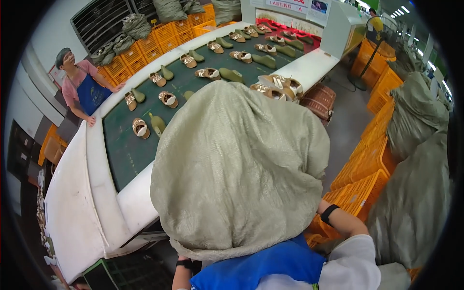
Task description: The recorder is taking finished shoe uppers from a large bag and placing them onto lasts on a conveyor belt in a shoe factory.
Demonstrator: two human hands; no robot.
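A large grey-green woven sack (237, 169) bulges up in front of me and fills the middle of the view. My right forearm (350, 223), with a black band, reaches in at the sack's right edge. The left forearm (182, 276), also banded, goes in under its lower left edge. Both hands are hidden by the sack, so their fingers and grip do not show. Just beyond the sack, brown-and-white shoes (278, 87) are grouped at the conveyor's right edge. Pairs of shoes and green shoe lasts (157, 123) lie in rows on the dark green conveyor belt (128, 162).
White ledges (137, 205) border the belt. At the far left a co-worker in a blue apron (92, 92) stands with hands on the ledge. Orange crates (365, 186) and filled sacks (411, 193) line my right. A red-lit machine opening (290, 29) stands at the belt's far end.
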